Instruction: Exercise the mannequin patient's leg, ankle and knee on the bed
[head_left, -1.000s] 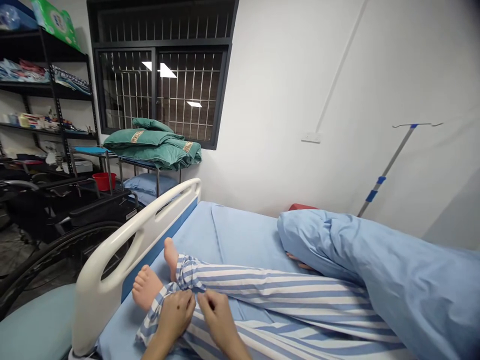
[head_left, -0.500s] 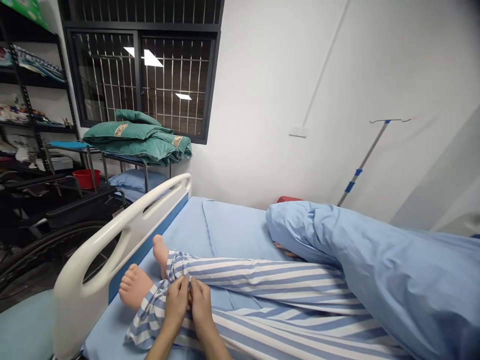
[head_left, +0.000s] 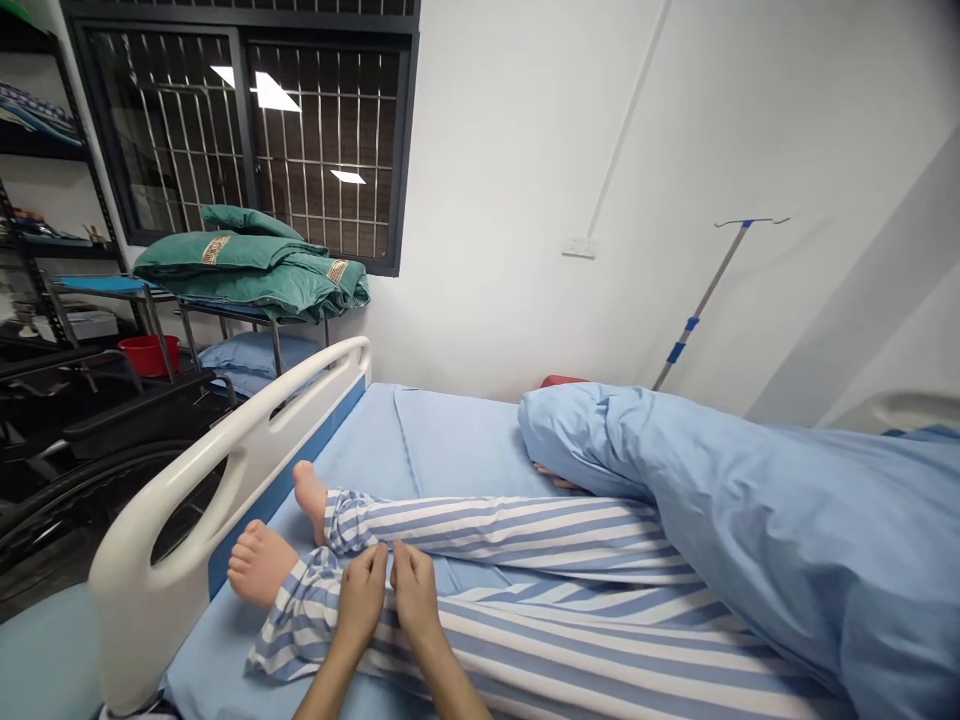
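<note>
Striped trousers (head_left: pixel 525 622) — laid lengthwise on the blue sheet (head_left: pixel 450 432), cuffs at the left, upper end running under the quilt.

Risks, left to right. Near foot (head_left: pixel 261 563): near cuff (head_left: pixel 289 640) hangs loose and wide below the ankle, so a hard pull on the cloth would likely turn the foot. Far foot (head_left: pixel 310 497): far cuff (head_left: pixel 345 525) is bunched; ankles lie close, so swinging the near leg could knock it. Left hand (head_left: pixel 361 592) and right hand (head_left: pixel 415 590): side by side over the near lower leg, fingers curled in, both narrow — can't tell whether cloth is pinched inside. If it is, uneven tugging could twist the leg. Blue quilt (head_left: pixel 720 490): covers the upper end; its weight could hold the fabric back.

Edges and room, left to right. Wheelchair (head_left: pixel 146 412) sits just outside the footboard (head_left: pixel 251 450). Footboard stands near the toes, so probably little slack for shifting the feet that way. Sheet stretches from the far leg toward the wall (head_left: pixel 487 200); most sideways room is there. Quilt fold limits travel rightward; IV pole (head_left: pixel 705 295) stands behind it.
</note>
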